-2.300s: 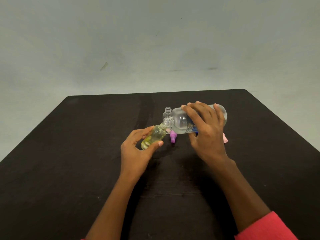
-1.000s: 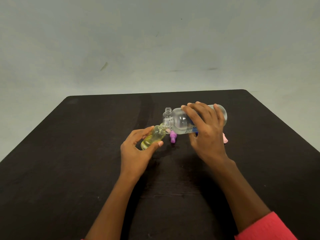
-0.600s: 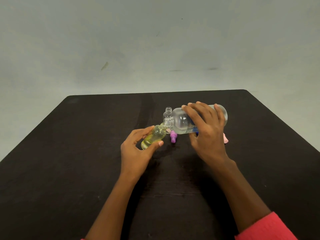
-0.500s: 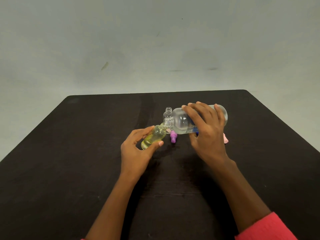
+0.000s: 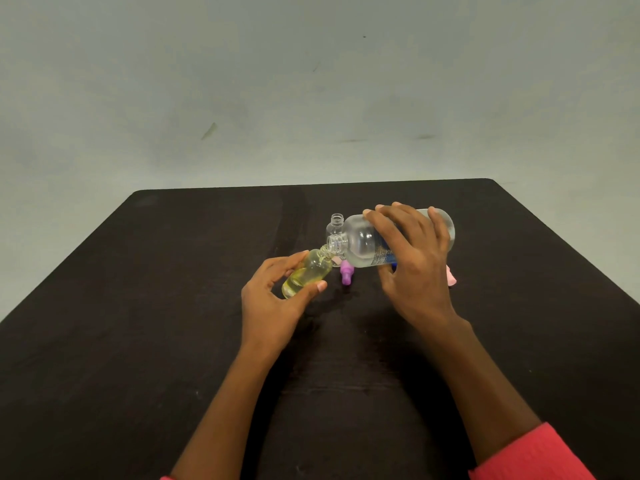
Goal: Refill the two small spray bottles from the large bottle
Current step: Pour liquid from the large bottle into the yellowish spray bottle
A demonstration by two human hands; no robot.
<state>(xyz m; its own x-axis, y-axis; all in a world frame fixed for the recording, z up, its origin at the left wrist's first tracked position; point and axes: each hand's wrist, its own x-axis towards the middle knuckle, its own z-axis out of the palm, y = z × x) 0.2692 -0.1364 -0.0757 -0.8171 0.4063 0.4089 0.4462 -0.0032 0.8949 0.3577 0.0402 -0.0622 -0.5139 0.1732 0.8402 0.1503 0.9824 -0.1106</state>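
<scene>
**Three bottles, two loose spray tops, two hands on a dark table**

Surface: dark brown table (image 5: 138,306), pale grey wall behind it.

Item 1. Left hand (image 5: 268,303), fingers and thumb curled round a small spray bottle (image 5: 306,273). This bottle is clear, has no top on, and is tilted with its neck up and to the right, just left of the table's middle. It holds pale yellow liquid, pooled in the lower part. No label or writing shows on it.

Item 2. Second small spray bottle (image 5: 336,226), clear, upright on the table behind the pour point, neck open. It looks empty. No label shows.

Item 3. Purple spray top (image 5: 347,274), lying on the table just right of the held small bottle and below the large bottle's shoulder.

Item 4. Large bottle (image 5: 362,244), clear, tipped nearly level with its base to the right. Its open mouth meets the neck of the held small bottle. A blue-and-white label (image 5: 383,257) shows on the underside; its print is too small to read. How much liquid is inside cannot be told.

Item 5. Right hand (image 5: 412,268), grasping the large bottle from above, fingers wrapped over its body, thumb beneath. A red sleeve (image 5: 530,455) covers the forearm.

Item 6. Pink spray top (image 5: 451,277), on the table just right of the right hand, partly hidden by it.
</scene>
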